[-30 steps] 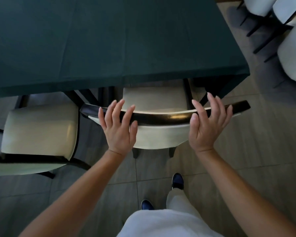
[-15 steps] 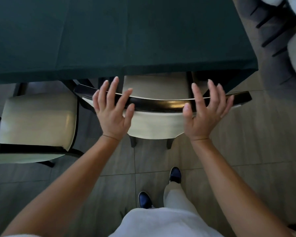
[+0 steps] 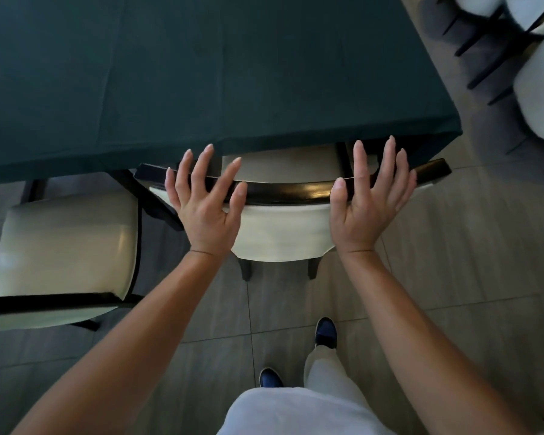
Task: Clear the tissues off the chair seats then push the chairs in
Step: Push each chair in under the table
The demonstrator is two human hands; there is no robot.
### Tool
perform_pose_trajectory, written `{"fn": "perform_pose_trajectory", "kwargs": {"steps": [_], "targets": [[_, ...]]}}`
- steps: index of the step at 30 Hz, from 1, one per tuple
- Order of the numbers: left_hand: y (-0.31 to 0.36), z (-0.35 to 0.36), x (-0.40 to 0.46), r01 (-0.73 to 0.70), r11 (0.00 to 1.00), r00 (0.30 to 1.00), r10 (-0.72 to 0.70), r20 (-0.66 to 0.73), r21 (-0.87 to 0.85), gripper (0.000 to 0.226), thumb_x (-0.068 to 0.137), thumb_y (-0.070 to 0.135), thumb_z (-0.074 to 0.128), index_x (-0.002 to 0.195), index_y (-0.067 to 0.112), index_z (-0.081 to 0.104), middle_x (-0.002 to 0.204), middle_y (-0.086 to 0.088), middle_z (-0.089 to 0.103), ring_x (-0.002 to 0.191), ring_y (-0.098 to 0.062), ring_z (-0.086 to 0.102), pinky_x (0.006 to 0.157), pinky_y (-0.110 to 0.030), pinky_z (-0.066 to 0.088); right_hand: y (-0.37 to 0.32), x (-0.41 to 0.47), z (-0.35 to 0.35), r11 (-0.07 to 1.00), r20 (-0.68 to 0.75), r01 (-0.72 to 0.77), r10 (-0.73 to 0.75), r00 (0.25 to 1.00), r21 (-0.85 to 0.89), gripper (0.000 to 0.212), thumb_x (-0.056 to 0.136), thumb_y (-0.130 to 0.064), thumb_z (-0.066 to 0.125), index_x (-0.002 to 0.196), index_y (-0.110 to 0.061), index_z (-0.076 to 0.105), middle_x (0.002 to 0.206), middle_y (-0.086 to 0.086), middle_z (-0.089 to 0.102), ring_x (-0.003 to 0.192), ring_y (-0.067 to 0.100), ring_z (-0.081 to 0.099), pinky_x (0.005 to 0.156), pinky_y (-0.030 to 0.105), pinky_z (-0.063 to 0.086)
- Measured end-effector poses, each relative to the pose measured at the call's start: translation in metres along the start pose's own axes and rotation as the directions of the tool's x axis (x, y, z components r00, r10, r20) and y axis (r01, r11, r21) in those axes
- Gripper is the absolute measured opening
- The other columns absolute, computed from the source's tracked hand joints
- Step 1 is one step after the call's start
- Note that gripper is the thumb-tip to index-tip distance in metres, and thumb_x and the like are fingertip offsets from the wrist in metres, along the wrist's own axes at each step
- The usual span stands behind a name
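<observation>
As viewed L to R, a second chair (image 3: 66,243) stands beside the left hand (image 3: 206,211), seat not yet under the table (image 3: 201,73). Both hands, fingers spread and flat, grip nothing; left hand & right hand (image 3: 366,208) press the top rail (image 3: 286,193) of the chair (image 3: 280,233) between them. Rigid, prob. heavy, glossy rail may slip: push w/ palms near rail ends.

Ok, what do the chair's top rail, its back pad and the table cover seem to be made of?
Top rail: probably dark lacquered wood; it is glossy, with a warm highlight along its curve. Back pad: cream upholstery, likely leather or vinyl, smooth with a soft sheen. Table cover: dark green cloth, matte, with faint fold creases and a draped edge.
</observation>
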State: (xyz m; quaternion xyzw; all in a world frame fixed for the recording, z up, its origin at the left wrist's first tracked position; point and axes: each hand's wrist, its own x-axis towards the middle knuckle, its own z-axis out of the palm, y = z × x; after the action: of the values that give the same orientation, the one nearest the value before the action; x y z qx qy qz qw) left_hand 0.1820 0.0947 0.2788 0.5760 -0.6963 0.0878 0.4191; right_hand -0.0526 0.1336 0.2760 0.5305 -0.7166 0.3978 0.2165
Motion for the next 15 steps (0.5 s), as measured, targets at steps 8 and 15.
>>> {"fn": "perform_pose_trajectory", "kwargs": {"steps": [8, 15], "targets": [[0.055, 0.026, -0.007, 0.03, 0.999, 0.998, -0.029, -0.047, 0.023, 0.03, 0.104, 0.041, 0.054, 0.125, 0.033, 0.074, 0.147, -0.005, 0.058, 0.143, -0.036, 0.045, 0.122, -0.058, 0.022, 0.057, 0.03, 0.012, 0.998, -0.024, 0.06, -0.059, 0.998, 0.021, 0.045, 0.102, -0.032, 0.039, 0.137, -0.026, 0.067, 0.154, 0.014, 0.051, 0.144, 0.033, 0.042, 0.121, 0.06, 0.026], [-0.017, 0.028, 0.029, -0.001, 1.0, 0.999, 0.001, -0.032, -0.002, 0.032, 0.106, 0.039, 0.048, 0.124, 0.034, 0.073, 0.15, -0.01, 0.054, 0.144, -0.036, 0.042, 0.123, -0.058, 0.021, -0.003, 0.023, 0.036, 0.998, 0.005, 0.058, -0.058, 0.998, 0.015, 0.042, 0.105, -0.035, 0.039, 0.135, -0.033, 0.068, 0.155, 0.014, 0.05, 0.143, 0.036, 0.045, 0.12, 0.06, 0.026]]}}
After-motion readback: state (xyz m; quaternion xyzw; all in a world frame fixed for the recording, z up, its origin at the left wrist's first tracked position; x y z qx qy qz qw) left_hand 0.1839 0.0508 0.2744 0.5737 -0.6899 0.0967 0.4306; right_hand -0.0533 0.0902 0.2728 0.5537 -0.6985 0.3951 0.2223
